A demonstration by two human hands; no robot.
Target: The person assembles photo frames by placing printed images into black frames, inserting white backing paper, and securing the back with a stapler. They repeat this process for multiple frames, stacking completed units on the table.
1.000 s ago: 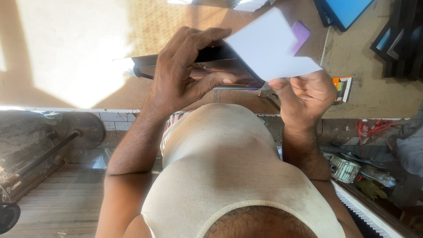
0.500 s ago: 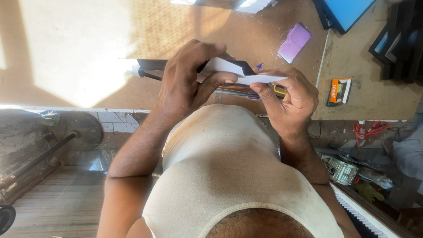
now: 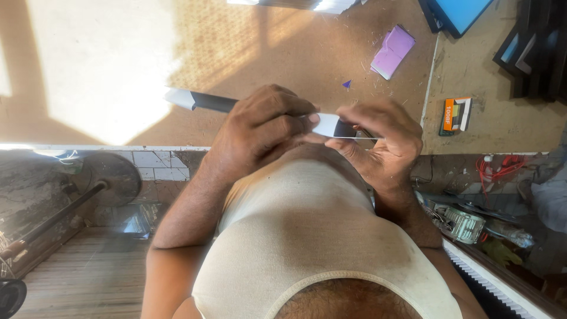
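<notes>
I see my left hand (image 3: 260, 127) curled tight around a long black-and-white strip (image 3: 204, 101), held just above the table (image 3: 88, 71). My right hand (image 3: 378, 142) pinches its other end. My hands hide the strip's middle. A purple pad (image 3: 393, 51) lies further out, and an orange box (image 3: 458, 114) sits off to the right.

A brown desk (image 3: 106, 71) is seen from above, dusted with shavings and crossed by a bright sunlight patch (image 3: 100, 65). A purple folded paper (image 3: 393, 51), an orange box (image 3: 457, 114) and a blue panel (image 3: 460, 12) are laid on its far side. Below the desk edge, white tiles (image 3: 159, 165), a round fan base (image 3: 109, 177) with its pole, a wooden plank floor (image 3: 77, 277) and red cables (image 3: 502, 171) are visible.
</notes>
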